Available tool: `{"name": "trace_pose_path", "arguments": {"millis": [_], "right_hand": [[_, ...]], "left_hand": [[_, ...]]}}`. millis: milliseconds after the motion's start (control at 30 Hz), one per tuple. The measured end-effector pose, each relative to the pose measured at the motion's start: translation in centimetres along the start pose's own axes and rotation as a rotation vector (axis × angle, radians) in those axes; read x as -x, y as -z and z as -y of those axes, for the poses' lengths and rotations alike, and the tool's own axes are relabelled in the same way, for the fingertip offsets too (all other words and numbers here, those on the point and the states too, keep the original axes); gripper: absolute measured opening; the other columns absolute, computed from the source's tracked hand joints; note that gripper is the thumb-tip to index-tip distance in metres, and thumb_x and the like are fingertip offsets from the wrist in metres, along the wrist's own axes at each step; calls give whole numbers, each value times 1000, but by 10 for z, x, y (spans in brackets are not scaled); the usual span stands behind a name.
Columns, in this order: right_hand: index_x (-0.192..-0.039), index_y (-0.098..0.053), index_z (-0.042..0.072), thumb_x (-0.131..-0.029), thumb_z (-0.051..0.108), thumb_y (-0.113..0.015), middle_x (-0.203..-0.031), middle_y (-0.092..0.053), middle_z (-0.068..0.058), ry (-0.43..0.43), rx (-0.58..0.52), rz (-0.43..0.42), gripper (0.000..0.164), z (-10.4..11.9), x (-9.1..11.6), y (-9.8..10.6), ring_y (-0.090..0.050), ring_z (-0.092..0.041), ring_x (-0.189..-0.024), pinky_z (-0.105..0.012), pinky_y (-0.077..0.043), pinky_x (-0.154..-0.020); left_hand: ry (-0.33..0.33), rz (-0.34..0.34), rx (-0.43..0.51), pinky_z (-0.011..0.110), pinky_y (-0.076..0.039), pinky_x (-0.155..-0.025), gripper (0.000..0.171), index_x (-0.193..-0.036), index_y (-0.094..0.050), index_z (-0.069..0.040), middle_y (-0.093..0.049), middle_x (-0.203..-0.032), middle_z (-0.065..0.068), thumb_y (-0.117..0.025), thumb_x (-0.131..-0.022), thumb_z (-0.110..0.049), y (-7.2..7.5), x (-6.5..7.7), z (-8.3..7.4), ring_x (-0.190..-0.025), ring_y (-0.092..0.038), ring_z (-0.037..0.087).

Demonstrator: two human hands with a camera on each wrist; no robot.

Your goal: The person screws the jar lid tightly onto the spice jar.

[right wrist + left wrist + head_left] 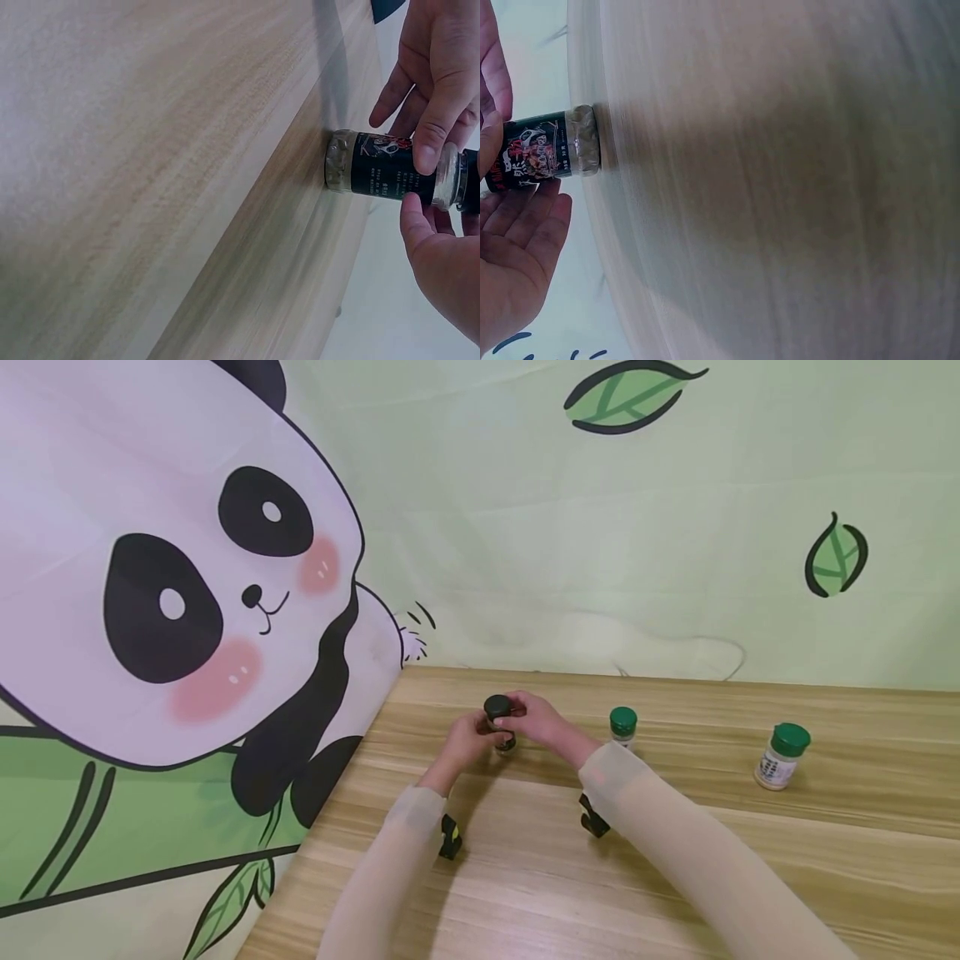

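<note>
A small glass spice jar with a dark printed label and a black cap stands upright between my two hands, its base right at the wooden table top. My left hand grips the jar from the left, the thumb lying across the label in the right wrist view. From the other side my right hand holds the jar higher up, around its neck and cap. Clear glass shows at the neck between label and cap. The hands partly hide the jar in the head view.
Two more jars with green caps stand to the right on the table: a partly hidden one behind my right forearm and another one farther right. A printed panda backdrop rises at the table's back and left edges.
</note>
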State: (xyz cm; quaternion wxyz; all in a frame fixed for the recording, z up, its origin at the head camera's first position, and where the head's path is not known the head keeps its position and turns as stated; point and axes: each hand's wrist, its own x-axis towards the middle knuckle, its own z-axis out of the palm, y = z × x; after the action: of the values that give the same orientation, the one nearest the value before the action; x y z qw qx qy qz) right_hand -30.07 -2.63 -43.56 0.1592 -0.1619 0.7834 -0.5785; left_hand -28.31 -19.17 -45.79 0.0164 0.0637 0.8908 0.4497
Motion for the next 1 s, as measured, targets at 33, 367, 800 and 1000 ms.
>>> {"name": "trace_pose_path", "arguments": {"millis": [33,367,800,1000], "right_hand": [[-148,-45,-5,-100,12,-65,-145,-55,-28,-4,0,-2,54,0,0,0,-55,-40,-135,-48,-47,-114],[-147,-44,-6,-98,12,-68,-144,-55,-28,-23,-16,-30,57,4,2,-3,-55,-40,-135,-47,-48,-113],[-147,-43,-6,-97,12,-69,-144,-56,-28,-24,0,-50,59,3,-1,-4,-54,-40,-136,-47,-46,-115],[-151,-41,-4,-100,10,-65,-148,-53,-28,-4,17,-1,58,4,0,-2,-52,-40,-139,-48,-45,-116]], "left_hand": [[0,1,0,47,-54,-104,37,-125,-65,7,-71,-123,27,-74,-93,-8,0,0,0,-116,-69,39],[10,3,-3,46,-54,-104,37,-126,-65,6,-71,-124,26,-74,-93,-8,0,1,2,-118,-69,38],[25,-5,-8,45,-55,-104,37,-127,-65,5,-71,-126,25,-73,-94,-9,-1,-1,1,-119,-68,37],[3,2,8,45,-55,-102,35,-124,-66,7,-71,-123,27,-74,-93,-8,-1,-1,4,-116,-69,38]]}}
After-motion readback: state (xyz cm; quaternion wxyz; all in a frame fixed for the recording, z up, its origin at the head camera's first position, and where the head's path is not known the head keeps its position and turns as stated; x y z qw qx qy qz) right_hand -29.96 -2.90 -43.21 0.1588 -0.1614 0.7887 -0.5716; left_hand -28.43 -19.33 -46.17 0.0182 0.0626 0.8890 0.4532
